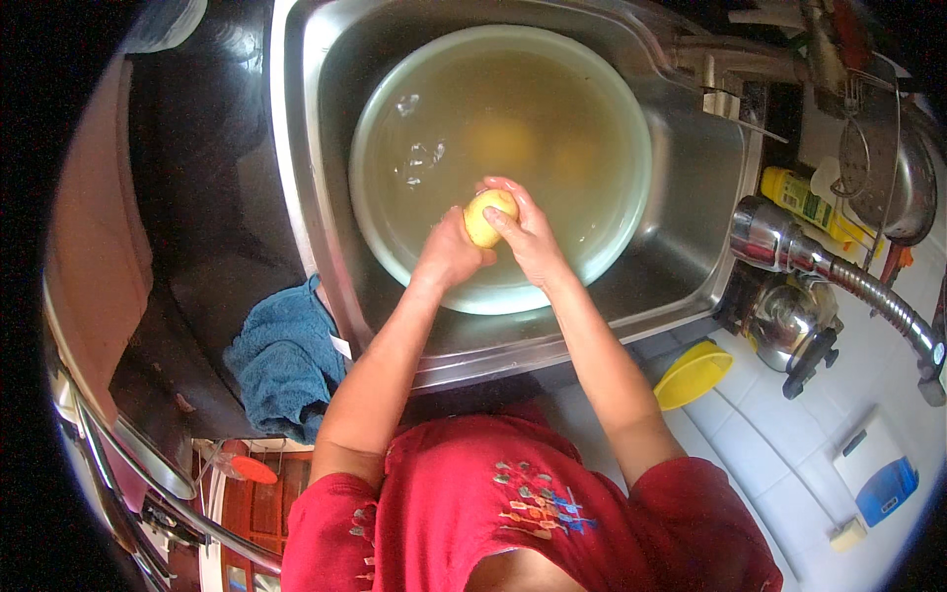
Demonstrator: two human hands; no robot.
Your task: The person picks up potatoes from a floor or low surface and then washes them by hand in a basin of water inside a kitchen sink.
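Both of my hands hold a wet yellow potato (480, 226) above the near part of a large pale-green basin. My left hand (451, 250) grips it from the left and below. My right hand (531, 240) wraps its right side, the thumb lying across its face and the fingers behind it. The basin (375, 255) stands in a stainless steel sink and holds cloudy brownish water. Beneath the surface, blurred yellow shapes (504, 140) show, too murky to make out.
A blue towel (285, 355) hangs over the counter edge at the sink's left. On the right are a chrome faucet (769, 235), a yellow bottle (799, 196), a metal kettle (788, 322) and a yellow bowl (694, 375). Utensils (854, 152) and a pan hang at the upper right.
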